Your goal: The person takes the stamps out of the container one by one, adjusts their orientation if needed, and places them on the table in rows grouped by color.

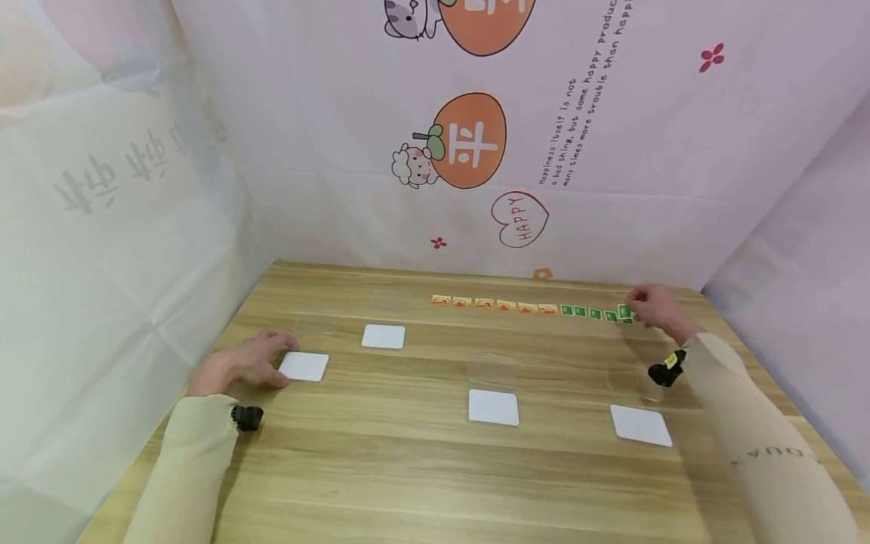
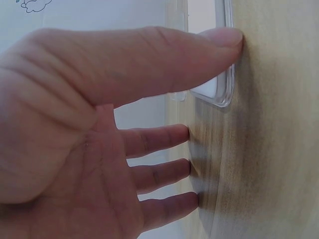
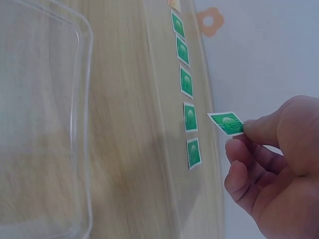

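My right hand (image 1: 655,308) is raised over the right end of a row of small stamps, and its thumb and fingers pinch one green stamp (image 3: 228,124) with a white border. Below it lie several similar green stamps (image 3: 186,82) in a line, and orange stamps (image 1: 505,305) continue the row leftward. At the table's left side my left hand (image 1: 248,361) rests beside a white rectangular piece in a clear case (image 1: 304,366). Its thumb (image 2: 164,62) reaches across the case's edge, and three fairly straight fingers touch the wood; the thumb hides its index finger.
Other white rectangles lie on the wooden table: one (image 1: 384,337) near the left, one (image 1: 493,408) in the middle, one (image 1: 641,425) at right. Beside them are clear plastic lids or trays (image 1: 491,370), hard to see. A printed cloth wall (image 1: 381,219) rises behind the table.
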The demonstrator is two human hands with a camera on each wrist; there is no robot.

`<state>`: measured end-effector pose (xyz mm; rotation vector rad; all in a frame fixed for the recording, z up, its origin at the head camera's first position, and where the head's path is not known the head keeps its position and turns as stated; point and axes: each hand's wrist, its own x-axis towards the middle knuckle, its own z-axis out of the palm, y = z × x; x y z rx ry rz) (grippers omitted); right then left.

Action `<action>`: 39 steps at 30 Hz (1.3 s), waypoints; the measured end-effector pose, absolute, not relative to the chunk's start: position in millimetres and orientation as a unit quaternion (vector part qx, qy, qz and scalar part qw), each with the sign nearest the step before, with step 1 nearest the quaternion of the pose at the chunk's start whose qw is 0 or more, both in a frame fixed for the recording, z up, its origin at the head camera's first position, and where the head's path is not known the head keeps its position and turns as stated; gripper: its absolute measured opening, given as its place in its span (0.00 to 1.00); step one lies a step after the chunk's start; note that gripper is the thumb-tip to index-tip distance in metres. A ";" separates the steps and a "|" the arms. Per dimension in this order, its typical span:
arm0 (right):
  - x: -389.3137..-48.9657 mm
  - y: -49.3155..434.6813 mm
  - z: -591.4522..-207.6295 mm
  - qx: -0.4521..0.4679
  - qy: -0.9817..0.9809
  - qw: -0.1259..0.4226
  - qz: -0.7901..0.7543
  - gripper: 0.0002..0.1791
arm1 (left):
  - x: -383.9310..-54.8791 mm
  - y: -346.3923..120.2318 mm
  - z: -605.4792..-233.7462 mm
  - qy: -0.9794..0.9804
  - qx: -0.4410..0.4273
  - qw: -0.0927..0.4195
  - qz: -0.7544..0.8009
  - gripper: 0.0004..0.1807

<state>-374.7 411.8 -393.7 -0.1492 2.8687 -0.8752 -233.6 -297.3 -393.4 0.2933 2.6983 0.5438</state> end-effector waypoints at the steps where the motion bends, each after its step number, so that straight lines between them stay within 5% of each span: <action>1: -374.3 412.0 -392.4 -0.050 0.953 0.069 -0.290 0.17 | -233.8 -297.4 -393.5 0.958 0.104 0.185 0.193 0.31; 39: -383.0 447.7 -403.9 -0.043 0.981 0.041 -0.183 0.09 | -237.1 -300.7 -397.2 0.958 0.107 0.181 0.195 0.31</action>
